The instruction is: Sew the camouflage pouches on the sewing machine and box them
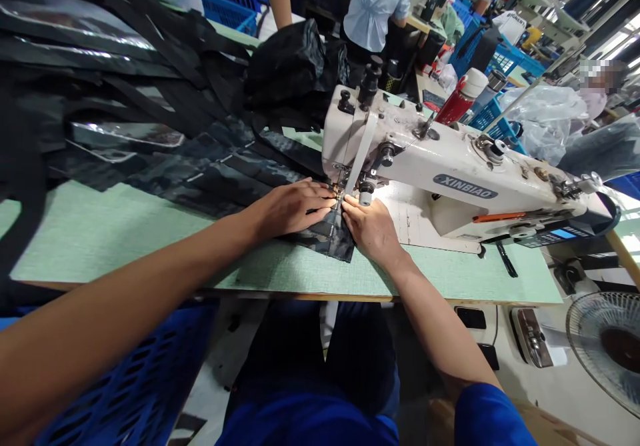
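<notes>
My left hand [300, 207] lies flat on a dark camouflage fabric piece [260, 179], its fingers stretched toward the needle area of a white sewing machine [440, 166]. On the other side of the needle, my right hand [373, 227] rests with its fingertips at the fabric's right edge, fingers extended and slightly bent. Between both hands, the strip end of the fabric passes under the presser foot [340, 196] and reaches toward the table's front edge. A pale seam line crosses this end. The fingertips partly hide the stitching spot.
Black straps and clear-windowed fabric pieces [110, 53] heap up on the left of the green table [150, 246]. A black bundle [290, 66] sits behind the machine head. A black tool [507, 261] lies at right, near a fan [610, 346]. Other people stand beyond.
</notes>
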{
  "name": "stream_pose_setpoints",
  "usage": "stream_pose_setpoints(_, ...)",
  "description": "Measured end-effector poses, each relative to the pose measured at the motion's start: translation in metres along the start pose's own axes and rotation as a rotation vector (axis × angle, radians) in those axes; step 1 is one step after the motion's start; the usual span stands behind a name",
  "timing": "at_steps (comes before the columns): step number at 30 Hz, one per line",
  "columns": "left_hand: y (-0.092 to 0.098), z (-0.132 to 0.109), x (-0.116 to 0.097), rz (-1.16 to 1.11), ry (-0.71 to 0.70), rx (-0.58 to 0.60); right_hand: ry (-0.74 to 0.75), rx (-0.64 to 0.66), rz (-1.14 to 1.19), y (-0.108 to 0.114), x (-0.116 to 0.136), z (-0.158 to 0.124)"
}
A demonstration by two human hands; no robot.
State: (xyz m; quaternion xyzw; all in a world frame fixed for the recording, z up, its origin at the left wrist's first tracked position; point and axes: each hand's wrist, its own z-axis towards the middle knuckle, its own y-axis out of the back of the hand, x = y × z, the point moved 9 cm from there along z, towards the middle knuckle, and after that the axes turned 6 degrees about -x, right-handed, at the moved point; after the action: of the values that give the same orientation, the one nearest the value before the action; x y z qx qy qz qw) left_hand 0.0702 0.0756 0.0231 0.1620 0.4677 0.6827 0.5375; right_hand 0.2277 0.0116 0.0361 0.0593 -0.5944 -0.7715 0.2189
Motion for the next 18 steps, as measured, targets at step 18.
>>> stream_pose_setpoints(18, -0.0006, 0.0047, 0.0043, -0.039, 0.003, 0.011, -0.056, 0.046, -0.001, 0.0065, 0.003, 0.0035)
